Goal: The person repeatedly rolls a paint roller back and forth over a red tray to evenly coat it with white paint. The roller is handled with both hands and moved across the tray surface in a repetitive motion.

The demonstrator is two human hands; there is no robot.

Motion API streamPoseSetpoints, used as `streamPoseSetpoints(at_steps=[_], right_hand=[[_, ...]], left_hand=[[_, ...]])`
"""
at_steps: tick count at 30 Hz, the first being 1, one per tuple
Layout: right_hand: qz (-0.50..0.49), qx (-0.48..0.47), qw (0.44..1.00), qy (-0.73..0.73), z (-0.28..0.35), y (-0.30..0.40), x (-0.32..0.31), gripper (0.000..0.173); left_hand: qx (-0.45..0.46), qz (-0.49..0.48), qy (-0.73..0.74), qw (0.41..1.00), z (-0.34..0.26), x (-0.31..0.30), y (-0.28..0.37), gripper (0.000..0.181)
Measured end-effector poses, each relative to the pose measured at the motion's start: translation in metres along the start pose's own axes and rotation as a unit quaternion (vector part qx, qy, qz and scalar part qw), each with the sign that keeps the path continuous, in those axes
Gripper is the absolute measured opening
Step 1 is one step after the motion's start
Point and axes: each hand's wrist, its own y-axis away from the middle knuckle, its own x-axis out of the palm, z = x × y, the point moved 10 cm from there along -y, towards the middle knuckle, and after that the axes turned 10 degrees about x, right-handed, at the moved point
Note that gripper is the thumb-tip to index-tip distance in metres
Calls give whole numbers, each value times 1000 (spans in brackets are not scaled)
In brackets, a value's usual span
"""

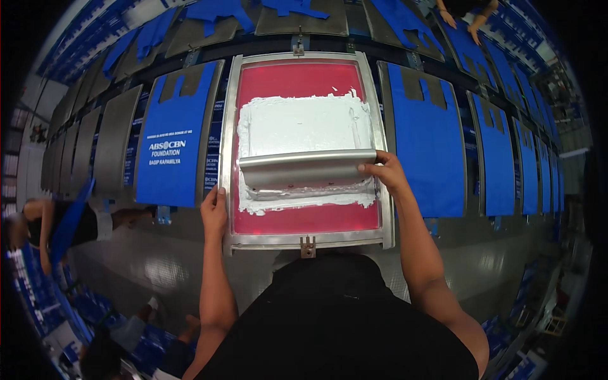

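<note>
A silk-screen printing frame [228,142] with metal rails lies before me, its red mesh [299,78] partly covered by thick white ink [304,123]. My right hand [387,173] grips the right end of a wide metal squeegee [304,172], thumb on its near face. The squeegee lies across the lower part of the inked area, and a ridge of ink runs along its near side. At the frame's left rail, my left hand [214,211] holds the edge, the thumb uppermost and some fingers hidden. A metal clamp [308,247] sits at the frame's near end.
To the left, a blue fabric bag piece [175,118] with white print lies on a grey board. Another blue piece [427,142] without visible print lies right. More boards [109,142] continue along both sides. Other people work nearby, including a co-worker's hands [449,20] at upper right.
</note>
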Motion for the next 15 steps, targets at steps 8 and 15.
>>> streamPoseSetpoints(at_steps=[8,15], right_hand=[[-19,-8,1000,-4,2,2,1,45],[-9,-18,1000,16,-2,-4,2,48]], left_hand=[[-23,10,-9,1000,-10,-8,0,47],[-65,11,-12,998,3,-7,0,55]])
